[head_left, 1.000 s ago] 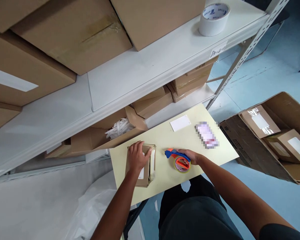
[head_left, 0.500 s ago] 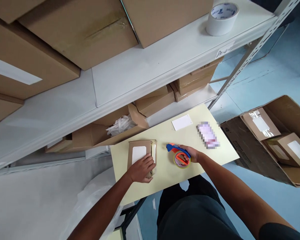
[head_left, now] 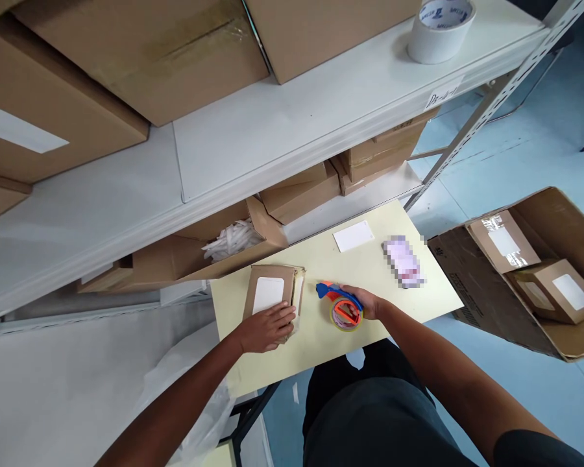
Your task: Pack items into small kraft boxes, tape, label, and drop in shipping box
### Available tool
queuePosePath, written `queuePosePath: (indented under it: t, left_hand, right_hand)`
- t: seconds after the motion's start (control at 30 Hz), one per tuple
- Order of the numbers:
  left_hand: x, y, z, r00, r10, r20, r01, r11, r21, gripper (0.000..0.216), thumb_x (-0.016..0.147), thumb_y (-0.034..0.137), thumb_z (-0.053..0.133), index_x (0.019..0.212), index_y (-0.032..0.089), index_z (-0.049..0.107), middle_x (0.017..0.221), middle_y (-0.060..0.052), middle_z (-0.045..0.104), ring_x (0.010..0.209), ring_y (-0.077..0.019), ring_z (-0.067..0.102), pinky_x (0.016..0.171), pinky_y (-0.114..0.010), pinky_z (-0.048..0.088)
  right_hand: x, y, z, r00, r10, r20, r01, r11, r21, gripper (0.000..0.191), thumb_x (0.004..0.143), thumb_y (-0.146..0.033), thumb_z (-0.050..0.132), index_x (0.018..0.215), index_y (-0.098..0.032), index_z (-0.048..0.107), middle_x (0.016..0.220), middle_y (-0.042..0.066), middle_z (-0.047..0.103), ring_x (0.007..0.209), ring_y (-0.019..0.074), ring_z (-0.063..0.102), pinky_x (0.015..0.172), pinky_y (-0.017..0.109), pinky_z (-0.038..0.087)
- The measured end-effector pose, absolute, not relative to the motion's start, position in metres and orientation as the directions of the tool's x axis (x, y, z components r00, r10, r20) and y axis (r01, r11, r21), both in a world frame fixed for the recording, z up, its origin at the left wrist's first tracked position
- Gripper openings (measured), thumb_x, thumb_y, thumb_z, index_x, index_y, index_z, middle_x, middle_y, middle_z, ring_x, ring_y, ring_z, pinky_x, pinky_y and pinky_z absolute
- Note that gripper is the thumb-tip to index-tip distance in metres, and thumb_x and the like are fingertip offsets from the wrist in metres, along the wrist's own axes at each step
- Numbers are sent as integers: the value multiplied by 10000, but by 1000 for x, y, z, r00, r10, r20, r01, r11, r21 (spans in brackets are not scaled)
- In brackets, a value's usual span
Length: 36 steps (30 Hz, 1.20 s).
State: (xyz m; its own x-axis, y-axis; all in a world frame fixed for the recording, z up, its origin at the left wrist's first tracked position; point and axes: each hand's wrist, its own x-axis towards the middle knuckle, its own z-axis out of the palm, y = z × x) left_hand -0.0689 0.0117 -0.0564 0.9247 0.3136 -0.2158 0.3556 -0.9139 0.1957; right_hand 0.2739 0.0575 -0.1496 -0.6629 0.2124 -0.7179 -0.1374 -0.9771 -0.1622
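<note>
While steadying the carton (head_left: 289,283) on the desk (head_left: 316,344), now laying the left hand (head_left: 266,329) palm down over its near part. Compared with a second ago, well back from the carton's far edge and off the white label (head_left: 268,294). Noting fingers stretched out and lying on the top, not wrapped around it; cannot make out the thumb. Reading this as pinning down rather than lifting, with the far part of the worn right edge left in view. Cannot tell how well sealed.

With the right hand (head_left: 361,300), just to the right of the carton, gripping the tape dispenser (head_left: 344,314), fingers closed around its back end. Compared with half a second ago, pointing its blue tip at the carton from slightly nearer; not touching. Cannot tell whether resting on the desk or raised.

Judging both shifts together as better support for the carton and easier reach to its right edge. Also noting, to the right of the carton and farther back, a white card (head_left: 353,236), apparently uninvolved.
</note>
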Motion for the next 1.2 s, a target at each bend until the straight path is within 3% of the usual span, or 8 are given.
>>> queuePosePath:
  t: [0.13, 0.3, 0.43, 0.57, 0.77, 0.9, 1.03, 1.2]
  left_hand:
    - [-49, 29, -64, 910, 316, -267, 364, -919, 152, 302, 767, 411, 686, 981, 203, 644, 994, -108, 659, 1063, -305, 585, 1194, -496, 313]
    - [-28, 37, -62, 876, 381, -297, 438, -885, 157, 186, 796, 336, 646, 938, 220, 618, 934, -80, 624, 935, -272, 555, 1112, -482, 371]
    - [-12, 39, -56, 837, 485, -252, 521, -847, 102, 147, 814, 295, 629, 930, 207, 613, 937, -87, 612, 941, -272, 537, 1084, -475, 387]
    - [7, 44, -51, 800, 558, -222, 593, -792, 147, 132, 823, 271, 618, 943, 216, 614, 987, -86, 625, 980, -271, 543, 1071, -482, 414]
    - [-3, 45, -55, 823, 533, -197, 566, -795, 217, 394, 816, 394, 649, 1151, 193, 601, 1197, -116, 631, 1257, -304, 504, 1247, -579, 227]
    - [-17, 43, -65, 806, 563, -183, 591, -777, 214, 424, 807, 366, 645, 1182, 176, 591, 1221, -132, 639, 1314, -304, 491, 1270, -591, 184]
    - [-15, 42, -70, 747, 644, -166, 664, -710, 237, 394, 816, 346, 630, 1170, 177, 591, 1259, -140, 630, 1340, -304, 483, 1273, -578, 203]
    - [-9, 43, -65, 705, 685, -184, 706, -651, 278, 425, 779, 312, 665, 1181, 202, 583, 1241, -131, 631, 1335, -333, 490, 1247, -612, 245]
  right_hand:
    - [264, 66, -143, -676, 217, -705, -178, -976, -129, 434, 931, -558, 615, 1035, -146, 702, 958, 90, 764, 849, 204, 717, 905, 364, 562]
    - [249, 64, -141, -635, 212, -743, -183, -975, -122, 431, 919, -565, 629, 1044, -159, 699, 961, 82, 770, 852, 207, 717, 893, 365, 571]
    - [242, 64, -139, -684, 208, -699, -235, -970, -59, 487, 920, -584, 614, 1085, -132, 692, 987, 94, 772, 889, 212, 726, 916, 353, 566]
    - [244, 75, -137, -733, 227, -641, -254, -966, -52, 444, 959, -545, 570, 1058, -129, 688, 881, 74, 769, 803, 196, 722, 876, 338, 575]
    - [258, 89, -142, -682, 171, -711, -134, -985, -108, 427, 929, -512, 637, 1088, -120, 694, 985, 112, 774, 843, 221, 730, 878, 370, 581]
    - [257, 81, -138, -635, 204, -745, -175, -977, -119, 422, 925, -552, 626, 1040, -154, 704, 935, 83, 774, 825, 213, 722, 874, 366, 582]
    - [249, 51, -132, -612, 241, -753, -259, -961, -98, 437, 937, -584, 587, 1019, -171, 701, 909, 69, 769, 841, 204, 721, 910, 355, 571]
    - [258, -9, -133, -666, 184, -723, -266, -964, 0, 451, 948, -595, 545, 994, -175, 703, 922, 78, 764, 856, 206, 726, 941, 352, 554]
